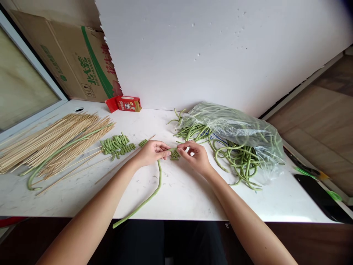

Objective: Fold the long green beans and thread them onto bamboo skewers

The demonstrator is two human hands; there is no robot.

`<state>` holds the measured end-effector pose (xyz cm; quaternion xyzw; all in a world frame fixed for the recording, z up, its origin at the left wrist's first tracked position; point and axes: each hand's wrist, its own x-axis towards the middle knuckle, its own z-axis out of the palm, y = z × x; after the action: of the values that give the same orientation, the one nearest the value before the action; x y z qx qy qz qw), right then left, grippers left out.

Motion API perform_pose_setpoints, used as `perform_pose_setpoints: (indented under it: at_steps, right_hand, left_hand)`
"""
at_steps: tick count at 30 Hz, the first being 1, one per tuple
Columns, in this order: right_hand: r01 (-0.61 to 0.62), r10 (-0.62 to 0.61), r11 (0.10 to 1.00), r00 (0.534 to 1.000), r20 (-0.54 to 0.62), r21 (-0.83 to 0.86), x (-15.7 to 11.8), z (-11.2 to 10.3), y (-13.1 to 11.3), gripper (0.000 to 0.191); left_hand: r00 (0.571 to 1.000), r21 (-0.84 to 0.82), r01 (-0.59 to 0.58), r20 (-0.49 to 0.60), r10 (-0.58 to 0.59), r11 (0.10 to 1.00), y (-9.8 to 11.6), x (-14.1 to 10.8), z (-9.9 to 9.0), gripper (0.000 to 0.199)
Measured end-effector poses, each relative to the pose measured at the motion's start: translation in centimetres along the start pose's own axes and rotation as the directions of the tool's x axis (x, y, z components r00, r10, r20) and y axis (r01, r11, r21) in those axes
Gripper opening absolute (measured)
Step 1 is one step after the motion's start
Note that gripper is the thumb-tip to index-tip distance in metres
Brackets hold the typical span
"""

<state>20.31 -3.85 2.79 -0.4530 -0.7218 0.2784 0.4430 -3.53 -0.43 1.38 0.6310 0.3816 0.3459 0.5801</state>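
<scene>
Near the middle of the white table, my left hand (153,152) grips a long green bean (160,180), whose tail hangs down and curves over the front edge. My right hand (195,156) pinches the same bean's upper end, a short way to the right. Short cut bean pieces (174,154) lie just behind and between the hands. Left of my left hand are more short pieces (117,144), some threaded on wooden skewers. One skewer (118,168) passes under or behind my left hand, with a few pieces near its tip.
A large pile of wooden skewers (63,136) covers the left side, a long bean across it. On the right, long beans (245,162) spill from a clear plastic bag (234,121). A red box (129,103) stands at the back; a black phone (320,195) lies far right.
</scene>
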Motion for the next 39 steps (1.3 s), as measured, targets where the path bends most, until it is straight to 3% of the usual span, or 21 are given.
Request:
perform_pose_setpoints:
  at_steps: [14, 19, 23, 31, 34, 37, 39]
  right_hand:
    - [0.036, -0.033, 0.999, 0.989, 0.143, -0.024, 0.0, 0.1, 0.0, 0.023]
    - [-0.037, 0.022, 0.997, 0.975, 0.223, 0.065, -0.2, 0.1, -0.6, 0.024]
    - [-0.159, 0.076, 0.963, 0.936, 0.344, 0.219, -0.3, -0.3, -0.9, 0.028]
    - [-0.287, 0.034, 0.87, 0.847, 0.531, 0.402, -0.2, -0.9, -0.9, 0.037]
    - [-0.254, 0.014, 0.856, 0.882, 0.472, 0.45, -0.1, -0.9, -0.6, 0.039]
    - [-0.157, 0.007, 0.881, 0.947, 0.32, 0.447, 0.2, -1.1, 0.0, 0.037]
    - [-0.103, 0.035, 0.93, 0.981, 0.193, 0.354, 0.5, -1.2, 0.6, 0.034]
  left_hand:
    - [1.0, 0.082, -0.024, 0.022, 0.023, 0.996, 0.0, -0.2, 0.2, 0.039]
    - [0.999, 0.1, -0.029, 0.042, 0.025, 0.995, 0.5, -0.6, 0.3, 0.037]
    - [0.996, 0.066, -0.033, 0.091, 0.027, 0.997, 0.6, -0.8, 0.5, 0.027]
    - [0.98, -0.013, -0.043, 0.191, 0.044, 0.999, 0.2, -0.8, 0.9, 0.025]
    - [0.985, -0.022, -0.039, 0.169, 0.042, 0.999, 0.3, -0.7, 0.7, 0.028]
    - [0.992, -0.018, -0.043, 0.119, 0.045, 0.999, 0.4, -0.5, 0.4, 0.033]
    - [0.995, -0.015, -0.052, 0.09, 0.053, 0.999, 0.4, -0.4, 0.3, 0.035]
